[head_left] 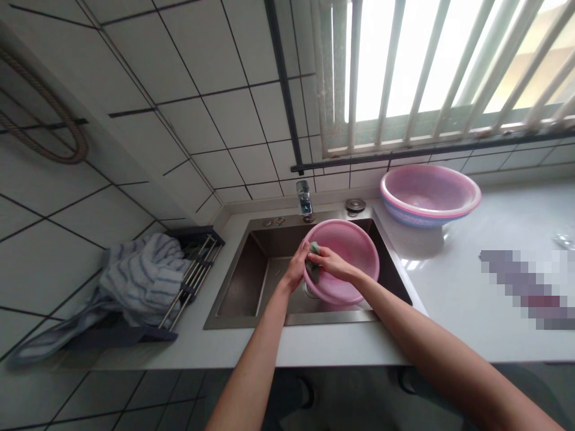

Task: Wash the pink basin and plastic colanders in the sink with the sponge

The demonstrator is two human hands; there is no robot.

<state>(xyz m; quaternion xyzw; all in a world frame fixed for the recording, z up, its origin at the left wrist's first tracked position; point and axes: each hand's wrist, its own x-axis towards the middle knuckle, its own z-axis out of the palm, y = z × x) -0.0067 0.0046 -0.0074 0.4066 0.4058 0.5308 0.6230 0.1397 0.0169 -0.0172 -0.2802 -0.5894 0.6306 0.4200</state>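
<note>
A pink plastic colander [354,251] is tilted in the steel sink [251,263], its open side facing me. My left hand [297,266] grips its left rim from outside, fingers curled. My right hand [330,263] is closed on a grey-green cloth [313,263] and presses it against the rim and inner wall at the left side. The two hands almost touch at the cloth.
A tap [304,200] stands behind the sink. A pink basin with a blue base [429,194] rests on the white counter [449,287] at the right. A striped towel [144,275] lies over a dish rack [193,275] at the left. Tiled walls and a barred window enclose the back.
</note>
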